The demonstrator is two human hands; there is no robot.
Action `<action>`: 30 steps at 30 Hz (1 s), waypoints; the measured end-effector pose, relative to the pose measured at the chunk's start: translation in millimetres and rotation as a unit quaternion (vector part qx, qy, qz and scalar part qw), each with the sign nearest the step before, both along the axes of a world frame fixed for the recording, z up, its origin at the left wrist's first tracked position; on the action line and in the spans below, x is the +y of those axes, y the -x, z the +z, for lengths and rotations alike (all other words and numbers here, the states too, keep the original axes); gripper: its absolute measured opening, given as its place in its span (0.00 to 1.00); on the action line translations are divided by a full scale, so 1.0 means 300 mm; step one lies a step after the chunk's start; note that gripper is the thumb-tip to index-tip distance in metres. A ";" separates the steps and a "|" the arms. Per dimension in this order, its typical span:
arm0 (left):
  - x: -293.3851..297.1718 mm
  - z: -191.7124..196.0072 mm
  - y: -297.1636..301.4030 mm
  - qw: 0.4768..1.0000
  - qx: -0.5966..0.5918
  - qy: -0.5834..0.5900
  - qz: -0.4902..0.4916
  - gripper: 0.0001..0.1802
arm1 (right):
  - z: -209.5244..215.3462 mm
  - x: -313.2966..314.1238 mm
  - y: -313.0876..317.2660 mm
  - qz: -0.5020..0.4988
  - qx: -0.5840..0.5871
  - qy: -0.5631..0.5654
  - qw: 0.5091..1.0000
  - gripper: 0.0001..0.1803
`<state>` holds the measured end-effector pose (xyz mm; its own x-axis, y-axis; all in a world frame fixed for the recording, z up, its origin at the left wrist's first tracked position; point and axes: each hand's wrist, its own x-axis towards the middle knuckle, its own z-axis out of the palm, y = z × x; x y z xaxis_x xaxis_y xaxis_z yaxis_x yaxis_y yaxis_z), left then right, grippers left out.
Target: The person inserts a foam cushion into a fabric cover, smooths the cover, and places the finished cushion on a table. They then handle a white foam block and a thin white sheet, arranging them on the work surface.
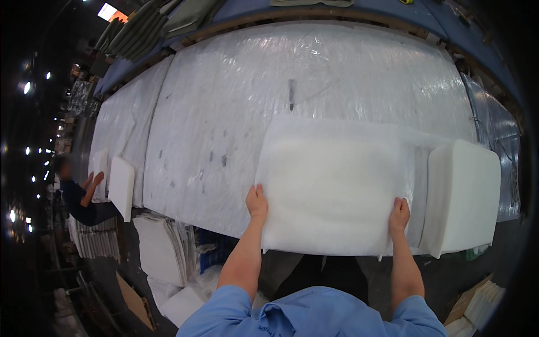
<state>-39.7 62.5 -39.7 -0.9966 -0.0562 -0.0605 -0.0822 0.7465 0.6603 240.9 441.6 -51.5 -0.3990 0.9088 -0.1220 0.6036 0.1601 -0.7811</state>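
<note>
A white foam cushion pad [331,185] with a thin, translucent white sheet [281,124] over it lies at the near edge of the table. My left hand [257,203] is closed on the sheet at the pad's left side. On the opposite side my right hand [399,214] also grips the sheet's edge, fingers curled. Past the pad's far edge the sheet spreads onto the table. A stack of white foam pads [463,196] stands just right of my right hand.
The table [224,101] is covered in clear plastic film; a dark marker [291,95] lies beyond the pad. A co-worker [81,194] handles white pads at the far left. Stacked white sheets [163,247] stand below the table's left edge. Green folded pieces [137,31] lie at the back left.
</note>
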 end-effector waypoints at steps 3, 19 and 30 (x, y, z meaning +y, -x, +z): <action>0.011 -0.034 0.020 0.995 -0.081 -0.063 -0.003 0.21 | -0.017 0.000 0.006 0.012 -0.035 0.008 0.999 0.19; 0.002 -0.011 0.095 0.965 -0.227 -0.003 -0.133 0.17 | -0.010 0.072 0.015 0.107 -0.163 0.046 0.980 0.14; 0.135 0.051 0.373 0.971 -0.219 -0.096 0.009 0.27 | 0.131 0.215 0.340 0.029 -0.064 0.090 0.993 0.20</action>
<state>-151.6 103.0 -24.5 -0.8717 -0.0195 -0.4897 -0.3988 0.6089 0.6857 138.8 506.0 -12.2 -0.4202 0.8439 -0.3336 0.6936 0.0616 -0.7178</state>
